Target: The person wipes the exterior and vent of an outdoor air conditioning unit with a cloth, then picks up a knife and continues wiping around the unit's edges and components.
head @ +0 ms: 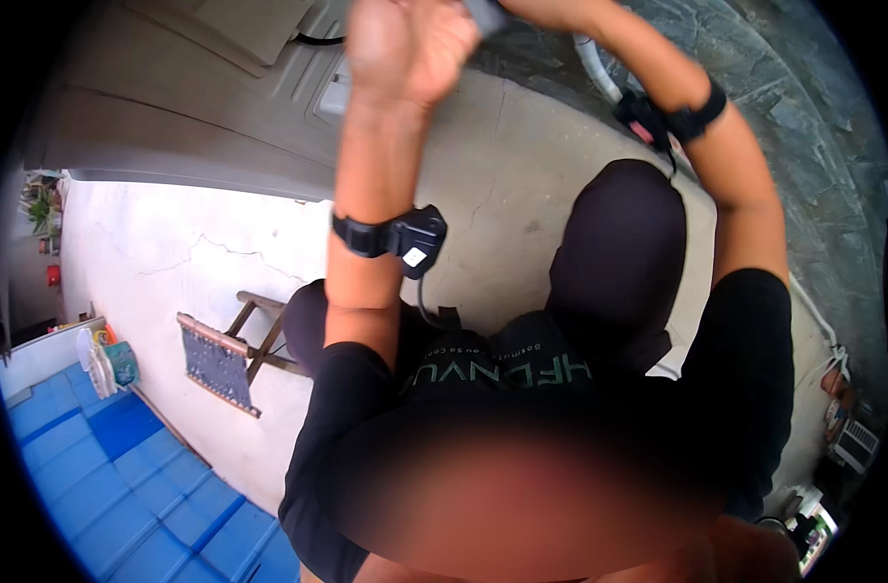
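Observation:
My left hand (415,51) is raised at the top edge, blurred, with the wrist side turned to the camera and its fingers partly cut off. Just right of it, my right hand (550,9) is mostly beyond the top edge. Between the two shows a small blurred grey object (489,17); which hand holds it, if either, cannot be made out. Left of my left hand stands a large beige-grey housing (196,138) with moulded ridges, a black cable (319,40) and a pale recessed part (335,95). Both forearms wear black strapped devices.
A wooden folding stool (218,364) with a dark woven seat stands on the concrete floor at left. Beyond it are blue panels (123,474) and a teal basket (122,363). A pale pipe (595,65) runs beside the dark stone surface (801,146) at right.

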The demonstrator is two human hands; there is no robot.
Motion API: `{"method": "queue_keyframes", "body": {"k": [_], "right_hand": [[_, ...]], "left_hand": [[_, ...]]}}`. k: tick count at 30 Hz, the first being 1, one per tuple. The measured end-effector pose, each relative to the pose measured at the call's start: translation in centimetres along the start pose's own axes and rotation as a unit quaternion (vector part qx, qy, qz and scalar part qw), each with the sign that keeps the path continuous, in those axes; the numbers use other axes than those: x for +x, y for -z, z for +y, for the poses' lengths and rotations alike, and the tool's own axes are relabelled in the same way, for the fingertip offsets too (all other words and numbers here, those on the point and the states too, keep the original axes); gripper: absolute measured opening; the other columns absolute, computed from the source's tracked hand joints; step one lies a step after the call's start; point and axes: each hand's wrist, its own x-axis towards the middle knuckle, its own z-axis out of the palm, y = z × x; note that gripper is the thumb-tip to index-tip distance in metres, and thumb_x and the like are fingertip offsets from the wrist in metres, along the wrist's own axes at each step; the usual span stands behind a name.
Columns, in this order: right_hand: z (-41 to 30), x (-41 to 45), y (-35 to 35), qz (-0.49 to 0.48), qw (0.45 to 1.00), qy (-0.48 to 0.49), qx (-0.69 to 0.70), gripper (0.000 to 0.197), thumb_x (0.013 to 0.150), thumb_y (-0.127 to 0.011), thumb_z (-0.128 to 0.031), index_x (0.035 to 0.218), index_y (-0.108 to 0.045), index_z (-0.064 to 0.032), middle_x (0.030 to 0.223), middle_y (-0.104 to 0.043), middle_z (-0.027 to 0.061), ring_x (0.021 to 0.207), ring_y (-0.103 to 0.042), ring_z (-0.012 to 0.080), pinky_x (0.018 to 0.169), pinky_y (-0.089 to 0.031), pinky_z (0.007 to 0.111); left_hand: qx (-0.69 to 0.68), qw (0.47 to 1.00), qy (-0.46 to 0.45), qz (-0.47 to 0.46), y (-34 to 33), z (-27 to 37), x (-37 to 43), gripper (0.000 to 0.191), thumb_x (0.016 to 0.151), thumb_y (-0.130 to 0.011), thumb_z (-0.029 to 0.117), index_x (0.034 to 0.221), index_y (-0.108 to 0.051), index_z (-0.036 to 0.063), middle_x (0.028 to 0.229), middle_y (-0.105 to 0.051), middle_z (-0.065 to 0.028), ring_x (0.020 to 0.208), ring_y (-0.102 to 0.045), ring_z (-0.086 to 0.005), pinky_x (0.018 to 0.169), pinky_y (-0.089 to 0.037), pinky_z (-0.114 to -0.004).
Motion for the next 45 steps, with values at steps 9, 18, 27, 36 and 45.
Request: {"method": "queue_keyframes", "body": {"k": [9, 18, 27, 36, 45], "right_hand": [[1.8, 3.6, -7.7, 0.224, 0.962, 0.087, 0.130, 0.032, 0.092, -0.069, -0.026, 0.117, -0.071, -0.0064, 0.115, -0.068, 0.0115, 0.102, -0.064, 0.0272, 0.095, -0.050, 0.036], [20.7, -19.3, -16.0, 0.490, 0.539, -0.312, 0.610, 0.026, 0.097, -0.047, -0.003, 0.114, -0.067, -0.0036, 0.098, -0.070, 0.0077, 0.083, -0.067, 0.0219, 0.073, -0.056, 0.031], [30.6, -10.7, -22.3, 0.360, 0.539, -0.201, 0.734, 0.033, 0.094, -0.049, 0.001, 0.124, -0.061, 0.0030, 0.107, -0.070, 0.0119, 0.091, -0.067, 0.0222, 0.081, -0.055, 0.031], [25.6, -17.5, -29.1, 0.477, 0.765, -0.320, 0.291, 0.036, 0.084, -0.072, 0.002, 0.119, -0.066, -0.0002, 0.089, -0.067, -0.0009, 0.082, -0.064, 0.0087, 0.072, -0.051, 0.022], [24.6, -9.9, -16.6, 0.179, 0.378, -0.068, 0.906, 0.071, 0.097, -0.049, -0.057, 0.133, -0.054, 0.0034, 0.125, -0.063, 0.0198, 0.116, -0.059, 0.0321, 0.103, -0.045, 0.044]], "left_hand": [[0.179, 0.983, 0.029, 0.022, -1.3, 8.0, -0.5, 0.036, 0.103, -0.045, 0.025, 0.121, -0.055, -0.0042, 0.120, -0.063, -0.0159, 0.109, -0.061, -0.0278, 0.095, -0.046, -0.043], [0.625, 0.737, 0.051, 0.252, 2.8, -7.0, -9.7, 0.046, 0.097, -0.054, 0.017, 0.134, -0.051, -0.0106, 0.137, -0.053, -0.0281, 0.133, -0.050, -0.0359, 0.110, -0.040, -0.048], [0.600, 0.750, 0.181, 0.212, 6.4, -9.6, -5.9, 0.026, 0.101, -0.056, 0.011, 0.120, -0.063, -0.0044, 0.116, -0.068, -0.0129, 0.111, -0.062, -0.0175, 0.099, -0.044, -0.030], [0.636, 0.712, 0.212, 0.211, 10.3, -10.7, -4.7, 0.022, 0.101, -0.057, 0.010, 0.116, -0.064, -0.0037, 0.112, -0.068, -0.0101, 0.107, -0.062, -0.0146, 0.095, -0.045, -0.028], [0.687, 0.673, 0.177, 0.211, 12.3, -10.2, -6.2, 0.020, 0.098, -0.063, 0.011, 0.112, -0.066, -0.0032, 0.106, -0.071, -0.0125, 0.101, -0.066, -0.0175, 0.092, -0.049, -0.030]]}}
